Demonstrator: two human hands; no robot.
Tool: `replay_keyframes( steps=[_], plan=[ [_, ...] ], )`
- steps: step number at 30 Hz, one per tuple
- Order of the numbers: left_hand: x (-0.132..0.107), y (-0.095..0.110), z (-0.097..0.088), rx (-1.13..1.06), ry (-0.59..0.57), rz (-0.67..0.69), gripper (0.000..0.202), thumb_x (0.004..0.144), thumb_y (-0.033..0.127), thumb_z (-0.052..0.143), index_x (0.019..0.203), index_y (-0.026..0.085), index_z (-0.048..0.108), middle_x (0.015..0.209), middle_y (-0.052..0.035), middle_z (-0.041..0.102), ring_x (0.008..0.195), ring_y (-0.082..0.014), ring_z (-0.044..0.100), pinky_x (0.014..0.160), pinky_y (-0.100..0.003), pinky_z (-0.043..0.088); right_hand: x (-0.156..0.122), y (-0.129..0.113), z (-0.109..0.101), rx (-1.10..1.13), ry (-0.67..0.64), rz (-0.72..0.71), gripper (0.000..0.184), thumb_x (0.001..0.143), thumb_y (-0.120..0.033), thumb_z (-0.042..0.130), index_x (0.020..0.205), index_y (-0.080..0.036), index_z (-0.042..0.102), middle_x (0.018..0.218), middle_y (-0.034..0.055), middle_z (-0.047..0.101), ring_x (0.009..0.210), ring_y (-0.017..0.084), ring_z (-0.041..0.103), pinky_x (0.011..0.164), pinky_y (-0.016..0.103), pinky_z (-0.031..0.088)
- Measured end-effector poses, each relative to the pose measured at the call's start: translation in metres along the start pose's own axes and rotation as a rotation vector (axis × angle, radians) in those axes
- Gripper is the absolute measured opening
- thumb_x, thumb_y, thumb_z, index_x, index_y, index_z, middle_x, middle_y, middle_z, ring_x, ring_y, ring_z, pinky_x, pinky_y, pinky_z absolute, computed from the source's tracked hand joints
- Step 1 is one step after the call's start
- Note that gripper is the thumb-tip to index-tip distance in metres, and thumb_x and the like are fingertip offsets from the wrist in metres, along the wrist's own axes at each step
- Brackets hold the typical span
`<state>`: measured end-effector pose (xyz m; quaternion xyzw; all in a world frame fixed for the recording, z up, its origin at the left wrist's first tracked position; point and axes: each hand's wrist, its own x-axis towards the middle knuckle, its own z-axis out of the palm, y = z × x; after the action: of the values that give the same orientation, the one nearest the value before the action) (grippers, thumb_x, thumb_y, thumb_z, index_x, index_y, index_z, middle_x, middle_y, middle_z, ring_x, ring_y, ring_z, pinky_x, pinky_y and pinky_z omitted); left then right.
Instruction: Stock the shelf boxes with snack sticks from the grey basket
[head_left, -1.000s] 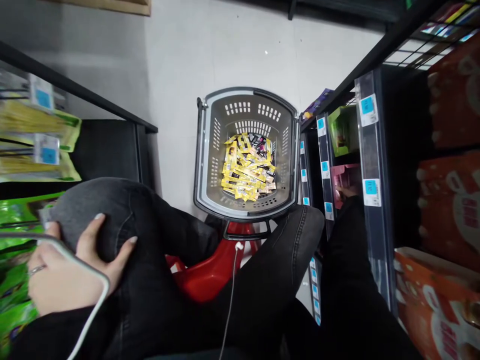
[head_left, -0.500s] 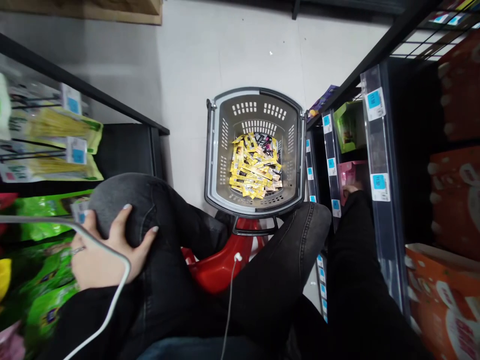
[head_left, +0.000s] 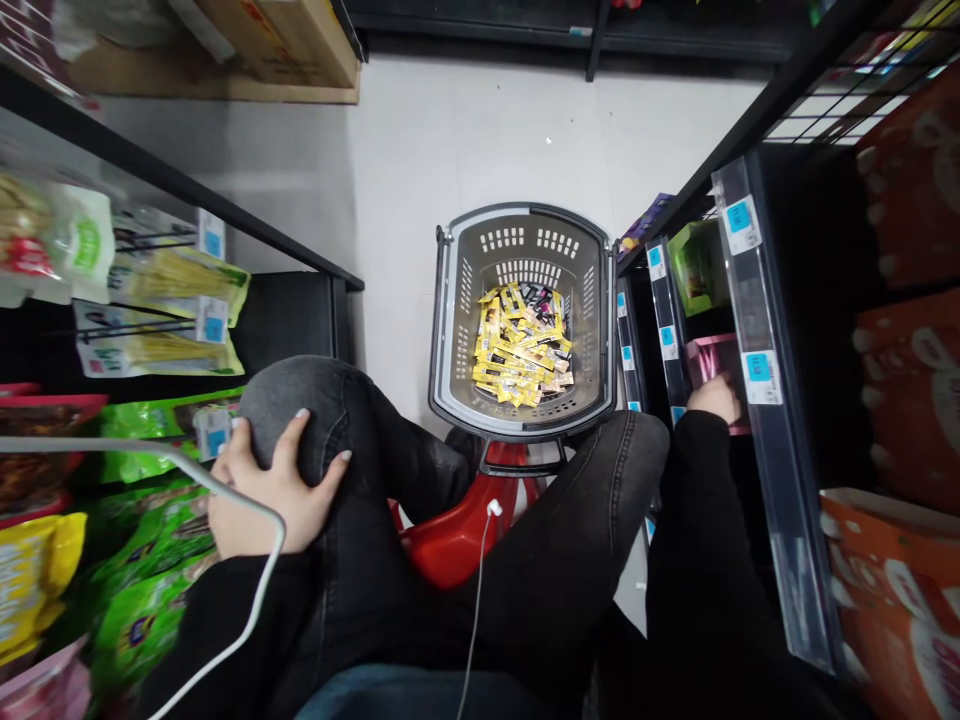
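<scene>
My left hand (head_left: 277,490) rests on my left knee, its fingers spread and nothing in them. At the right-hand shelf, my right hand (head_left: 715,398) is in front of a small pink box (head_left: 705,362) and partly over it. Its fingers look curled, but their tips and anything between them are hidden. A grey basket (head_left: 450,330) with slotted walls stands on the floor between my legs. In its bottom lies a loose heap of yellow sachets (head_left: 521,345), with some dark and pink ones at the far side.
Green packets (head_left: 142,580) and hanging yellow packs (head_left: 176,280) fill the left shelf. On the right, a green box (head_left: 694,265) stands beyond the pink one, with orange cartons (head_left: 900,590) nearer me. A red stool (head_left: 457,540) is under me. A white cable (head_left: 277,560) crosses my left arm.
The view has shifted, so most things sit slightly lower and to the right. More of my right hand shows at the pink box. My left hand stays on the knee.
</scene>
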<state>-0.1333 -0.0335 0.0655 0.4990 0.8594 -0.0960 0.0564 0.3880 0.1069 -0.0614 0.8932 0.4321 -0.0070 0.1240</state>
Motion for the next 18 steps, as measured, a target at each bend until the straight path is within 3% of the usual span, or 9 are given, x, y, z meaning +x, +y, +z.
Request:
replay_keyframes(
  steps=[3, 6, 8, 11, 14, 16, 18],
  plan=[
    [0.000, -0.002, 0.002, 0.005, 0.004, 0.001, 0.069, 0.073, 0.058, 0.048, 0.135, 0.028, 0.035, 0.147, -0.0129, 0.013, 0.124, -0.0400, 0.031, 0.096, -0.051, 0.034, -0.014, 0.006, 0.006, 0.037, 0.089, 0.128, 0.051, 0.080, -0.032, 0.051, 0.123, -0.007, 0.039, 0.088, 0.0183, 0.059, 0.078, 0.028, 0.061, 0.066, 0.038, 0.045],
    [0.001, -0.003, 0.002, 0.007, 0.007, 0.017, 0.069, 0.074, 0.057, 0.048, 0.135, 0.027, 0.035, 0.147, -0.0145, 0.012, 0.124, -0.0403, 0.031, 0.096, -0.051, 0.033, -0.021, 0.018, 0.012, 0.052, 0.157, 0.097, 0.046, 0.080, -0.031, 0.048, 0.120, -0.008, 0.042, 0.087, 0.0171, 0.058, 0.076, 0.027, 0.060, 0.063, 0.036, 0.044],
    [0.001, -0.002, 0.001, 0.011, 0.003, 0.016, 0.068, 0.074, 0.056, 0.048, 0.135, 0.027, 0.035, 0.147, -0.0147, 0.011, 0.124, -0.0402, 0.031, 0.097, -0.050, 0.033, -0.023, 0.028, 0.015, 0.035, 0.160, 0.004, 0.044, 0.080, -0.032, 0.048, 0.118, -0.010, 0.043, 0.085, 0.0145, 0.058, 0.073, 0.025, 0.059, 0.061, 0.034, 0.042],
    [0.001, 0.000, -0.002, 0.022, -0.011, 0.002, 0.067, 0.075, 0.055, 0.049, 0.135, 0.028, 0.034, 0.147, -0.0143, 0.011, 0.125, -0.0390, 0.030, 0.096, -0.049, 0.033, -0.023, 0.038, 0.016, -0.028, 0.166, -0.249, 0.042, 0.077, -0.029, 0.050, 0.115, -0.014, 0.046, 0.089, 0.0128, 0.058, 0.075, 0.023, 0.056, 0.062, 0.031, 0.039],
    [0.000, 0.004, -0.005, 0.027, -0.007, 0.003, 0.066, 0.076, 0.053, 0.048, 0.134, 0.027, 0.035, 0.147, -0.0156, 0.013, 0.125, -0.0384, 0.032, 0.097, -0.048, 0.033, -0.023, 0.036, 0.017, -0.062, 0.208, -0.455, 0.035, 0.077, -0.025, 0.048, 0.110, -0.013, 0.051, 0.094, 0.0147, 0.057, 0.082, 0.024, 0.054, 0.068, 0.031, 0.038],
    [0.000, 0.005, -0.007, 0.025, -0.005, 0.004, 0.066, 0.075, 0.053, 0.048, 0.134, 0.026, 0.035, 0.147, -0.0160, 0.013, 0.125, -0.0385, 0.032, 0.097, -0.048, 0.033, -0.023, 0.029, 0.018, -0.060, 0.223, -0.440, 0.032, 0.078, -0.024, 0.047, 0.107, -0.011, 0.053, 0.091, 0.0164, 0.057, 0.083, 0.024, 0.053, 0.068, 0.032, 0.038],
    [0.000, 0.006, -0.008, 0.026, -0.011, -0.005, 0.066, 0.075, 0.053, 0.049, 0.135, 0.027, 0.035, 0.147, -0.0152, 0.013, 0.125, -0.0387, 0.031, 0.097, -0.049, 0.033, -0.021, 0.020, 0.016, -0.049, 0.201, -0.285, 0.033, 0.079, -0.026, 0.047, 0.108, -0.009, 0.052, 0.088, 0.0177, 0.058, 0.079, 0.025, 0.055, 0.066, 0.033, 0.039]
  ],
)
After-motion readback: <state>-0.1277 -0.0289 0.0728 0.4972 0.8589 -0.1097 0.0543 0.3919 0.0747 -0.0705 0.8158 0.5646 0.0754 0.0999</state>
